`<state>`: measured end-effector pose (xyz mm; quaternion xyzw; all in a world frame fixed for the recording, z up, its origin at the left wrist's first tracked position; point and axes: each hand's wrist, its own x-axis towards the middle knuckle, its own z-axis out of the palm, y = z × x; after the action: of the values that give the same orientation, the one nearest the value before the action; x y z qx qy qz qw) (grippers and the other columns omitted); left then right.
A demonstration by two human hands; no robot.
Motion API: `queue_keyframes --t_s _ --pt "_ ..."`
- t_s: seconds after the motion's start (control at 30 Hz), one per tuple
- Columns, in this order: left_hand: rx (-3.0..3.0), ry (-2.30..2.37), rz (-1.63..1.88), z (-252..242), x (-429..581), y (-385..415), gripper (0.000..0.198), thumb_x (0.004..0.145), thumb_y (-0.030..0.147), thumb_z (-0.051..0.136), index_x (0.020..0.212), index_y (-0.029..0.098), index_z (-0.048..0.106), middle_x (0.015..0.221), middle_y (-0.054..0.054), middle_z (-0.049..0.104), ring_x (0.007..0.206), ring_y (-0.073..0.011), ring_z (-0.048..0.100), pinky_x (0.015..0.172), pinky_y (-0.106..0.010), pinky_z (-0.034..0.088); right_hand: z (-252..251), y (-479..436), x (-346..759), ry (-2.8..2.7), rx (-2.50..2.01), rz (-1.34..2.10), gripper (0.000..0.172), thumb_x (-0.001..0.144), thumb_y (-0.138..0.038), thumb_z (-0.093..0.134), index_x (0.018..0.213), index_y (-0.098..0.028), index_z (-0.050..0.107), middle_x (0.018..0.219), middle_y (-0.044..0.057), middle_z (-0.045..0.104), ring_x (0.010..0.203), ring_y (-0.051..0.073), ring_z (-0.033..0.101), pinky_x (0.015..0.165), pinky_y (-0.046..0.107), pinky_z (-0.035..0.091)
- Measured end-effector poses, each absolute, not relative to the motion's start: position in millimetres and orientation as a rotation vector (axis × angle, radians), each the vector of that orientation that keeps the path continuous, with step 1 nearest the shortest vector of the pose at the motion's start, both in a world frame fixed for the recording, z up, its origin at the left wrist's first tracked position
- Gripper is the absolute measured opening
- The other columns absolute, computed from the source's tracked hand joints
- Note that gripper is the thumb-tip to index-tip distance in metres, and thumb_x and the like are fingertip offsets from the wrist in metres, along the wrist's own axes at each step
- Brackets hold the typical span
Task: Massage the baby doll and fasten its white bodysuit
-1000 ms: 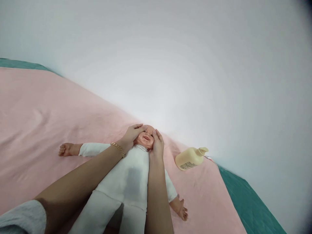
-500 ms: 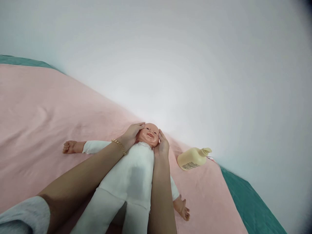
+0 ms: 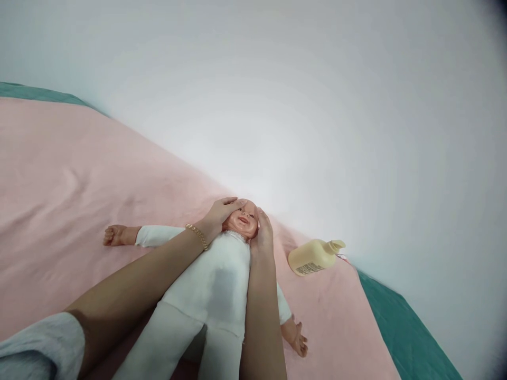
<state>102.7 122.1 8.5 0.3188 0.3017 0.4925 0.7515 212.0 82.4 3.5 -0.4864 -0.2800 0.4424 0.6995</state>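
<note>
A baby doll (image 3: 222, 285) in a white suit lies on its back on a pink blanket (image 3: 71, 179), arms spread. My left hand (image 3: 218, 216), a gold bracelet at its wrist, lies with fingers stretched over the left side of the doll's head (image 3: 244, 218) and forehead. My right hand (image 3: 263, 235) rests flat against the other cheek, fingers extended. Both hands cup the head and hold nothing else.
A cream pump bottle (image 3: 315, 256) lies on its side on the blanket to the right of the doll. A teal sheet (image 3: 400, 332) shows beyond the blanket's right edge. A white wall (image 3: 317, 105) rises right behind the doll's head.
My fingers, which covered the doll's eyes a second ago, slid outward to its cheeks, then the left fingers moved back up onto the forehead. The view shifted slightly.
</note>
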Motion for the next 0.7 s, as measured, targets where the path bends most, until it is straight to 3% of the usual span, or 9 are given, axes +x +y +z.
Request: queue_keyframes --t_s 0.2,0.7 --pt "0.683 0.716 1.065 9.0 101.5 124.3 0.049 0.051 0.023 0.090 0.093 0.012 0.067 0.089 -0.013 0.070 0.076 -0.0229 0.067 0.075 -0.038 0.054 6.4 84.2 210.9 -0.550 -1.179 0.970 0.052 0.063 -0.036 0.081 0.105 -0.020 0.054 0.097 0.005 0.070 0.085 0.020 0.069 0.076 0.033 0.058" --pt "0.625 0.682 1.097 -4.3 110.0 133.5 0.048 0.056 0.026 0.088 0.097 0.014 0.065 0.088 -0.011 0.070 0.077 -0.0213 0.067 0.076 -0.035 0.055 14.3 84.8 203.7 -0.363 -1.141 0.934 0.032 0.071 -0.022 0.069 0.100 -0.018 0.057 0.083 0.002 0.069 0.074 0.017 0.068 0.067 0.030 0.058"
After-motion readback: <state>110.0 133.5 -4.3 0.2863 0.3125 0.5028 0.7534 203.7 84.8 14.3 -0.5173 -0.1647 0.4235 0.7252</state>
